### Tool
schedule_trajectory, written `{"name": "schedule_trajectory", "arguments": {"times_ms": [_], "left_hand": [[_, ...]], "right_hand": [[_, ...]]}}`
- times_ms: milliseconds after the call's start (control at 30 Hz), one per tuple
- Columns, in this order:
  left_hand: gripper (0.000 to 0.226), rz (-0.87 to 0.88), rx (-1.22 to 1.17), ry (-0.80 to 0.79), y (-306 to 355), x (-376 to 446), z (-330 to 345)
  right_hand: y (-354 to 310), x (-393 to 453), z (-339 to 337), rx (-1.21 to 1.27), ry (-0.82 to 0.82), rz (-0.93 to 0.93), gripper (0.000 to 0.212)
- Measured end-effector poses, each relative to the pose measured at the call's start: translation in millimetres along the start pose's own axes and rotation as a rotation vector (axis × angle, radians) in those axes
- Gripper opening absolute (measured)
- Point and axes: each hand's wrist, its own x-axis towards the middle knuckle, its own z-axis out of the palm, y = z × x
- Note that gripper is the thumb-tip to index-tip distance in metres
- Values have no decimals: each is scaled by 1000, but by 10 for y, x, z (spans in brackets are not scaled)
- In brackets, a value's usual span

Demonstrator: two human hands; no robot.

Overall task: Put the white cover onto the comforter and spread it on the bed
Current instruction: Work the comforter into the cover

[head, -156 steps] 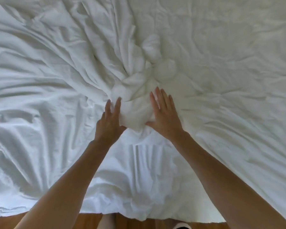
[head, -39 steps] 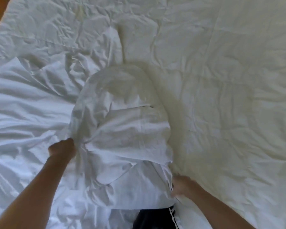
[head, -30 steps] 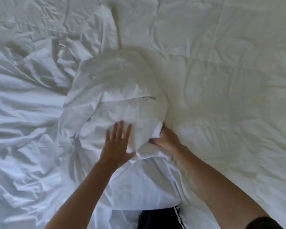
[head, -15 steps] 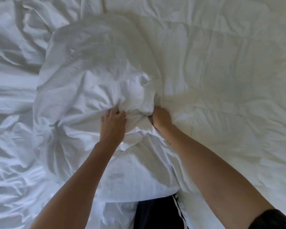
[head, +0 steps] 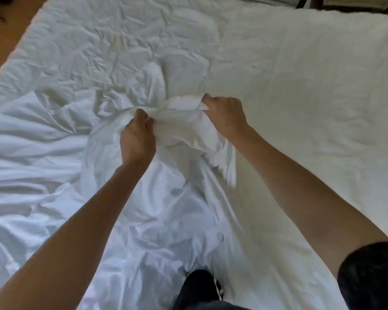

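L hand [head: 136,137]: fist closed, gripping a bunched fold of the cover [head: 54,166].
R hand [head: 225,115]: fingers curled, pinching the same fold; fabric stretched taut btwn both hands.
Cover: white, crumpled, mostly left of + below L hand, trailing toward the person.
Comforter [head: 300,90]: cream, flat on bed, right of + beyond R hand.
Floor [head: 7,36]: wood, far beyond L hand.

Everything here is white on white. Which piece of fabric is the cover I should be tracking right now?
Start from the cream, quilted comforter spread flat over the right of the bed. Along its left side lies the white cover, brighter, bluish and thinner, heavily creased. Its bunched edge is gripped between the left hand and right hand, lifted mid-bed.
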Motion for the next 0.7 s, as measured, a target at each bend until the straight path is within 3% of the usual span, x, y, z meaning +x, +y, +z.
{"name": "schedule_trajectory", "arguments": {"times_ms": [100, 233, 300, 400, 500, 633, 700], "left_hand": [[13, 0, -35, 79, 141, 197, -227], [7, -247, -130, 116, 26, 220, -183], [8, -402, -171, 135, -165, 153, -107], [21, -539, 30, 65, -629, -132, -78], [22, -658, 291, -198, -1298, -539, -187], [30, -676, 822, -915, -1861, -863, -319], [33, -572, 947, -975, -1808, -892, -293]], "right_hand": [[19, 331, -275, 46, 83, 14, 30], [-98, -65, 63, 478, -91, 432, 59], [-175, -617, 444, 588, -267, 610, 84], [-244, -1535, 970, 561, -652, 751, 103], [-328, -2106, 1312, 475, -707, 679, 112], [-381, -2062, 1568, 371, -548, 569, 117], [-363, -1906, 1651, 353, -499, 480, 106]]}}
